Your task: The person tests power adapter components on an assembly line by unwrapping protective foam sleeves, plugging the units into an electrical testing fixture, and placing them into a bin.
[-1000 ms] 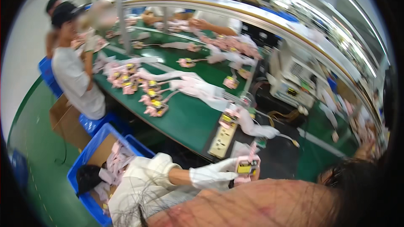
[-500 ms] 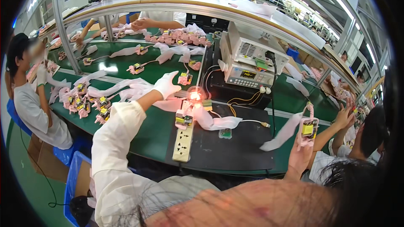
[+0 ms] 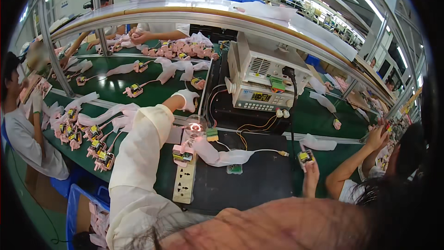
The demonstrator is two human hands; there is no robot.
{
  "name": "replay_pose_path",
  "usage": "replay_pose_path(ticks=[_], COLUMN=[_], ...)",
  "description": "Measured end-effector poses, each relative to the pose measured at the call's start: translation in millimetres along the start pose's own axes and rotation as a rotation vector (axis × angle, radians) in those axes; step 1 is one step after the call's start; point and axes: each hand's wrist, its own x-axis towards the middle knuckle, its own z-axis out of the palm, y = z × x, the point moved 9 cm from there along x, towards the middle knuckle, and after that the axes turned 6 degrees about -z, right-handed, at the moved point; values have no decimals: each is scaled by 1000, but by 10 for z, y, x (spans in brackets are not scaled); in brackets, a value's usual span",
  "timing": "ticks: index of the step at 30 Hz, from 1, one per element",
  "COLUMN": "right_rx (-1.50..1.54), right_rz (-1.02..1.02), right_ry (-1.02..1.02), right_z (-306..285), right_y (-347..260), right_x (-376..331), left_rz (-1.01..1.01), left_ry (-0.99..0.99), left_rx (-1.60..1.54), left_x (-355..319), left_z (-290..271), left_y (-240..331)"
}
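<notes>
My left hand (image 3: pixel 187 100), in a white glove, reaches over the green work surface; its fingers are curled around a pink adapter, mostly hidden beneath the glove. Just beyond it lies another pink adapter (image 3: pixel 198 83). My bare right hand (image 3: pixel 311 179) holds a pink adapter with a yellow-topped open circuit (image 3: pixel 305 157) over the right side of the bench. A whitish wrapped cord bundle (image 3: pixel 319 142) trails from that adapter. Between my hands, a pink adapter (image 3: pixel 183 155) is plugged into a cream power strip (image 3: pixel 184 184), beside a glowing bulb (image 3: pixel 195 127).
Stacked grey test instruments (image 3: pixel 261 76) stand beyond the black mat (image 3: pixel 259 180). Many adapters (image 3: pixel 74 132) are heaped at left, near a blue bin (image 3: pixel 73 213). A metal rail (image 3: pixel 185 16) crosses above. Co-workers sit left, opposite and right; one arm (image 3: pixel 344 171) is close to my right hand.
My view has shifted and turned. My left fingers have closed over the adapter beside them. My right hand has lowered its adapter, whose wrapped cord has swung rightward. The bulb's glow looks weaker.
</notes>
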Motion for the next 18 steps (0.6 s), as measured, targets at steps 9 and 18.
replay_pose_path(ticks=[9, 18], right_rx=[-820, -589], right_rz=[-106, -515], right_ry=[-45, -491], right_z=[-17, 1810], right_y=[69, -1143], right_x=[-100, -1664], left_rz=[-23, 490], left_ry=[96, 375], left_rx=[-1601, -1717], left_x=[-736, -3281], left_z=[-372, -1257], left_y=[-950, -180])
